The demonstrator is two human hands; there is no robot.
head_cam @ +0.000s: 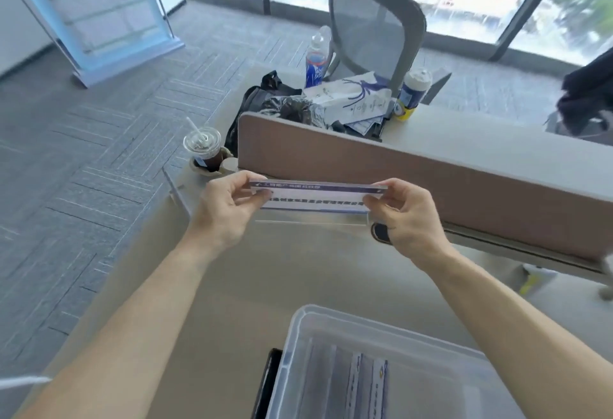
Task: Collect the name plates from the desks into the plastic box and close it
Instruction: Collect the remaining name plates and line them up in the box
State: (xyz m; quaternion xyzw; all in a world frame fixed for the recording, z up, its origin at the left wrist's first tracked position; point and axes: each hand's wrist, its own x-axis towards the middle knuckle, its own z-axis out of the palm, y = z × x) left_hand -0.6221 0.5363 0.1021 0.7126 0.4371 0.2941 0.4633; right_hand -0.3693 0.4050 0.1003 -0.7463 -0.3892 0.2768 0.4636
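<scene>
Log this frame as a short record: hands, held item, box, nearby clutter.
left hand: grips the plate's left end
right hand: grips the plate's right end
name plate: clear acrylic, held over the desk near the divider
plastic box: open, near edge, plates already inside
clutter: iced drink cup at left; bottles beyond the divider
</scene>
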